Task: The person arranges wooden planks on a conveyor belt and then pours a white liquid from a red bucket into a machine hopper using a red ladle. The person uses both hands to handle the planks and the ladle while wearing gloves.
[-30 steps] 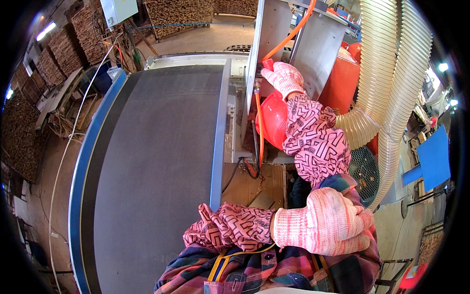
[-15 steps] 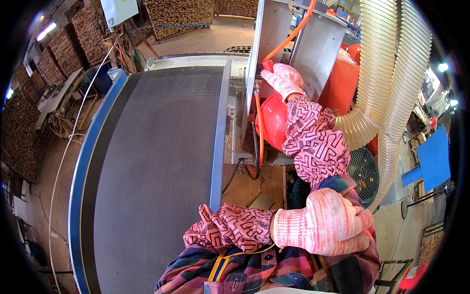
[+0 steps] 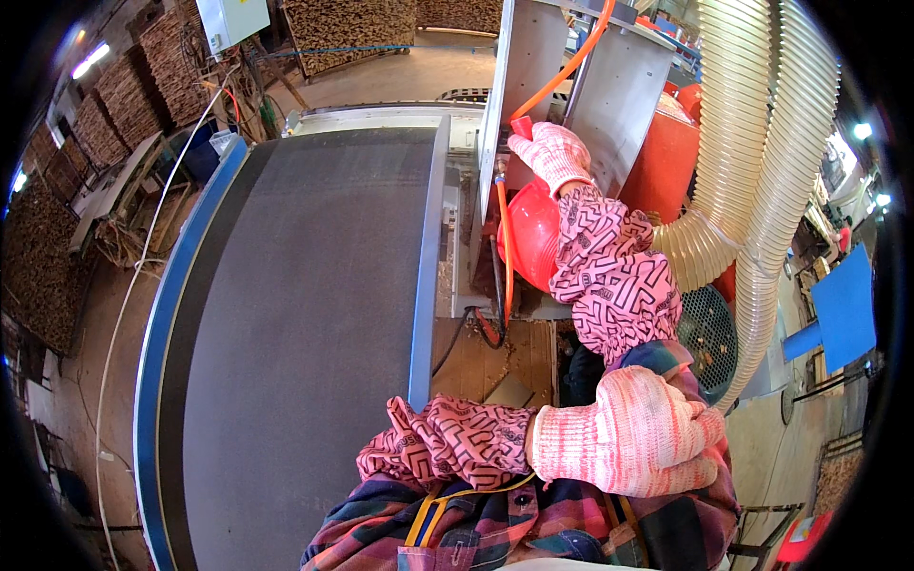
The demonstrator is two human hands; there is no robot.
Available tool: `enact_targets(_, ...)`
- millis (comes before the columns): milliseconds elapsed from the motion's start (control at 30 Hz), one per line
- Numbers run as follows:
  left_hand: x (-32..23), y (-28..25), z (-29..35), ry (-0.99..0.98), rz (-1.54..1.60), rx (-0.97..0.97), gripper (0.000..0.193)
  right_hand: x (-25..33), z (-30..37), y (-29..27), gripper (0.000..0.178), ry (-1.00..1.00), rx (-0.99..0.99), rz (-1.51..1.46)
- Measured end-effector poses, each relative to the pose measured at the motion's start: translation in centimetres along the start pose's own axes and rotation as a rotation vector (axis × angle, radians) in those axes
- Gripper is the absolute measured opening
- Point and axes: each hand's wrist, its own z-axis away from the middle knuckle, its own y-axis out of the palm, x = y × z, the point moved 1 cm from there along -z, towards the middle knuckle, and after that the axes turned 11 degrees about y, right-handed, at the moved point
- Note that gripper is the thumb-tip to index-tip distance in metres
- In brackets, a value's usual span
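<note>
My right hand (image 3: 552,155), in a pink-and-white knitted glove, reaches forward beside an upright grey metal plate. Its fingers are closed round a red piece (image 3: 521,127) where an orange hose (image 3: 569,68) comes down; the glove hides most of that piece. Below the wrist bulges a glossy red rounded housing (image 3: 530,233), partly covered by my patterned pink oversleeve. My left hand (image 3: 628,433), gloved alike, lies across my body against my right upper arm. Its fingers are curled in, and whatever they hold, if anything, is hidden.
A wide dark conveyor belt (image 3: 305,314) with a blue side rail (image 3: 428,276) runs along my left. Two ribbed translucent ducts (image 3: 733,124) rise at right, above a round mesh guard (image 3: 706,343). Stacked wood (image 3: 347,38) stands at the back. A white cable (image 3: 129,295) hangs at far left.
</note>
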Motion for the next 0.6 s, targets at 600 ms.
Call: enact_targets(600,0.0,0.7,0.5,-0.106,-0.023,0.059,0.014,-0.1,-0.6,0.7,0.050,-0.032,-0.050,0.025)
